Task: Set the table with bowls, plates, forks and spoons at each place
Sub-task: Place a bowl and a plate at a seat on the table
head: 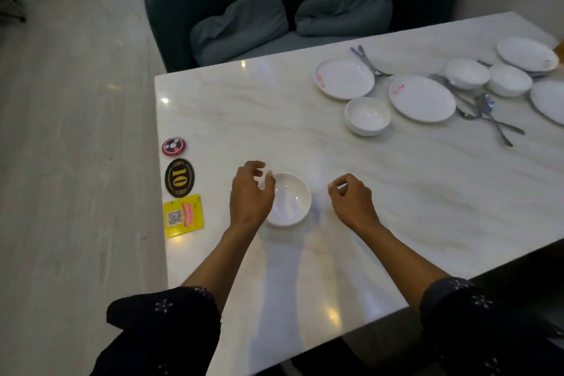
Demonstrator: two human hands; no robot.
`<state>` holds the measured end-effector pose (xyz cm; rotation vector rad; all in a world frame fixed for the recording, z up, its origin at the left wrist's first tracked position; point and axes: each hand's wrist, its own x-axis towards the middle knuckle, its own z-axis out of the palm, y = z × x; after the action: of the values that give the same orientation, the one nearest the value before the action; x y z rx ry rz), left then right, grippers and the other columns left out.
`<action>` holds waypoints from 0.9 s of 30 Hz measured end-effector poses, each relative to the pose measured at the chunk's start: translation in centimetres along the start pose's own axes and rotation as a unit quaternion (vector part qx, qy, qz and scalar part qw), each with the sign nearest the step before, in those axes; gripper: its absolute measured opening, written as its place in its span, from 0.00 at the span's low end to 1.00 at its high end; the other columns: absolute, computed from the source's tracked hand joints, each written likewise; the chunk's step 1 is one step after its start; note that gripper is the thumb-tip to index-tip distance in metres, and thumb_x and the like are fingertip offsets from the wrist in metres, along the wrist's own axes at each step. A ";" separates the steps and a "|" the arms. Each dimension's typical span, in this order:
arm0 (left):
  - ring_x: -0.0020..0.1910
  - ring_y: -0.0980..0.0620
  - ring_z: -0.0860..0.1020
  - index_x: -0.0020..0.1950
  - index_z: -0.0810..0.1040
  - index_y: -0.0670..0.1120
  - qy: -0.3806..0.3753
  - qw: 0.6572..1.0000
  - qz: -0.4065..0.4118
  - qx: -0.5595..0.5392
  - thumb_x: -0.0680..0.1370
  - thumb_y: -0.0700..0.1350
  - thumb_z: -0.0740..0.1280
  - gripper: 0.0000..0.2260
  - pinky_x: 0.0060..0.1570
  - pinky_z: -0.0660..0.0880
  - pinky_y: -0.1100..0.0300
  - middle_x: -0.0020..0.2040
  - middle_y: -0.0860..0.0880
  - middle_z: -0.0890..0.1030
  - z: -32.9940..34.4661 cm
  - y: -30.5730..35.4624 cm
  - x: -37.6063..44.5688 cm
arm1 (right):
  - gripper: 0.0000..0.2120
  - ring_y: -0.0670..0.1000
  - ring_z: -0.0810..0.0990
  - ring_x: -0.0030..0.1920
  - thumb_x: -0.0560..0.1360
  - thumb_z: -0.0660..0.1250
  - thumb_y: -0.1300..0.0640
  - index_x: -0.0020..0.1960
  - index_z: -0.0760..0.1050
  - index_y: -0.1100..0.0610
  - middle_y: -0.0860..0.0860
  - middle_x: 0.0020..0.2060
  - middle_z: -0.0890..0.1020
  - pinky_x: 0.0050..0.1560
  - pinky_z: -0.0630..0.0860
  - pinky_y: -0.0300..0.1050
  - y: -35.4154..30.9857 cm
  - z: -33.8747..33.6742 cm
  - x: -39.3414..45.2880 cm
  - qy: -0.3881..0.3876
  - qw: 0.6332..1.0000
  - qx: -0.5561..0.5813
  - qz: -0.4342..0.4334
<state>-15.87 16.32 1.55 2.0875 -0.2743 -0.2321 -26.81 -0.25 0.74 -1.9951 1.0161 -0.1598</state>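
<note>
A white bowl (290, 200) stands on the marble table (305, 119) near the front left. My left hand (250, 192) hovers at its left rim with fingers spread, holding nothing. My right hand (352, 200) is just right of the bowl, apart from it, fingers loosely curled and empty. Further back right lie a second bowl (367, 115), two white plates with red marks (344, 79) (422, 98), two more bowls (467, 73) (509, 79), further plates (527, 53) and several forks and spoons (485, 110) (367, 62).
A round red-black tag (174, 146), an oval black "10" plaque (179, 178) and a yellow QR card (183, 215) lie along the table's left edge. A dark teal sofa (290, 3) with two cushions stands behind the table. Pale floor lies to the left.
</note>
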 end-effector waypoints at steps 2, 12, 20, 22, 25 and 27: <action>0.44 0.51 0.80 0.55 0.78 0.48 -0.030 0.998 0.045 -0.008 0.78 0.49 0.65 0.08 0.47 0.79 0.53 0.49 0.50 0.81 2.0 2.9 0.2 | 0.08 0.51 0.79 0.40 0.78 0.62 0.55 0.48 0.75 0.59 0.52 0.38 0.80 0.33 0.70 0.38 0.5 -2.0 0.7 0.033 0.999 0.012 0.002; 0.44 0.53 0.79 0.55 0.78 0.42 -0.174 0.984 0.032 -0.019 0.78 0.46 0.64 0.10 0.41 0.70 0.67 0.48 0.47 0.83 18.3 14.6 3.4 | 0.07 0.54 0.82 0.46 0.78 0.63 0.56 0.50 0.76 0.60 0.55 0.45 0.83 0.45 0.78 0.45 4.6 -11.3 10.4 0.087 0.993 0.059 0.057; 0.54 0.42 0.82 0.59 0.74 0.45 -0.229 0.962 -0.139 -0.056 0.72 0.59 0.66 0.23 0.59 0.78 0.46 0.55 0.43 0.82 32.2 16.9 9.6 | 0.12 0.59 0.84 0.44 0.77 0.64 0.49 0.52 0.74 0.57 0.57 0.48 0.83 0.48 0.83 0.55 9.0 -16.9 22.9 0.106 0.963 0.173 0.175; 0.55 0.42 0.82 0.61 0.73 0.46 -0.211 0.958 -0.176 -0.077 0.68 0.60 0.64 0.26 0.60 0.77 0.46 0.57 0.42 0.82 35.3 16.4 11.2 | 0.14 0.59 0.85 0.42 0.77 0.64 0.48 0.52 0.75 0.59 0.58 0.44 0.84 0.47 0.83 0.55 10.0 -17.7 25.6 0.117 0.955 0.199 0.189; 0.54 0.41 0.82 0.61 0.73 0.44 -0.165 0.959 -0.199 -0.115 0.68 0.60 0.63 0.28 0.58 0.78 0.45 0.55 0.41 0.83 38.9 16.4 13.0 | 0.15 0.59 0.85 0.36 0.78 0.62 0.51 0.49 0.76 0.64 0.58 0.38 0.83 0.40 0.83 0.52 11.2 -18.4 28.9 0.123 0.932 0.267 0.213; 0.53 0.42 0.82 0.59 0.74 0.42 -0.127 0.959 -0.211 -0.144 0.71 0.56 0.64 0.23 0.57 0.79 0.47 0.54 0.42 0.83 40.1 17.3 13.6 | 0.16 0.59 0.86 0.37 0.78 0.62 0.51 0.51 0.76 0.65 0.59 0.40 0.84 0.40 0.84 0.52 11.9 -18.7 30.5 0.131 0.920 0.289 0.229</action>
<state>-15.67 -29.06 -4.38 1.8047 0.0589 -0.7544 -22.40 -37.33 -4.30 -1.1861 1.3897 -0.4242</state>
